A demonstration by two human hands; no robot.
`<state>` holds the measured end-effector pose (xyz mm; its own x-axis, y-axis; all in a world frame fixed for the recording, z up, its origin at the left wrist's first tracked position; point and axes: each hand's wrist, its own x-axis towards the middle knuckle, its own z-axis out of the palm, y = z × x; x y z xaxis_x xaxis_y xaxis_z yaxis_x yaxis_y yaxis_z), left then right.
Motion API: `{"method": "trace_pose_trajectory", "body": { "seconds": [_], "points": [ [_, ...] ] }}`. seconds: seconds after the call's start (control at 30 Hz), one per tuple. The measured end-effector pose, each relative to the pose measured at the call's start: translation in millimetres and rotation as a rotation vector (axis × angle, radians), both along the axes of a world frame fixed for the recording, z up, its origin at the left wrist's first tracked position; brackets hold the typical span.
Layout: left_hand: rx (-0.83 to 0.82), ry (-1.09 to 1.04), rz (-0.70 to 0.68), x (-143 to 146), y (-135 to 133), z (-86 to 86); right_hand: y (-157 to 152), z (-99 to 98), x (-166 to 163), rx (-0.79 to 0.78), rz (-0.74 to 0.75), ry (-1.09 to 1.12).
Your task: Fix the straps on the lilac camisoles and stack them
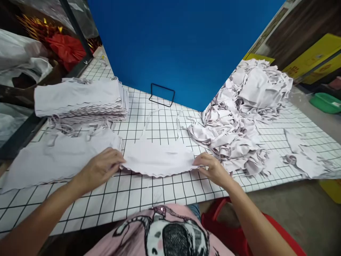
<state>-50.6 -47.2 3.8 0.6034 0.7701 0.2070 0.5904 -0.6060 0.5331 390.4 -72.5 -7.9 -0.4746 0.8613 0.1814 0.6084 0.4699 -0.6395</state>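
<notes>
A small white garment piece with thin straps (pixel 160 158) lies flat on the grid-patterned table (pixel 160 192) in front of me. My left hand (pixel 99 169) pinches its lower left corner. My right hand (pixel 213 169) pinches its lower right corner, fingers closed on the scalloped hem. The two straps trail away from me across the table.
A neat stack of folded white pieces (pixel 80 101) sits at the far left, with a flat white piece (pixel 58 158) spread before it. A loose heap of white pieces (pixel 245 110) rises at the right, a few scraps (pixel 303 156) beyond. A small black wire stand (pixel 162 95) stands by the blue wall.
</notes>
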Motion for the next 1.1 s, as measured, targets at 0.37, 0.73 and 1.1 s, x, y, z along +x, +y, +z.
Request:
{"method": "trace_pose_trajectory", "body": {
  "seconds": [0.37,0.73,1.1],
  "points": [
    [0.013,0.209,-0.026,3,-35,-7.5,-41,13.6,4,-0.126,0.044,-0.147],
    [0.144,0.305,-0.072,215,27,-62.4,92,-36.0,-42,0.053,-0.259,-0.043],
    [0.152,0.280,-0.079,213,28,-71.4,170,-30.8,-66,-0.258,-0.663,-0.085]
  ]
}}
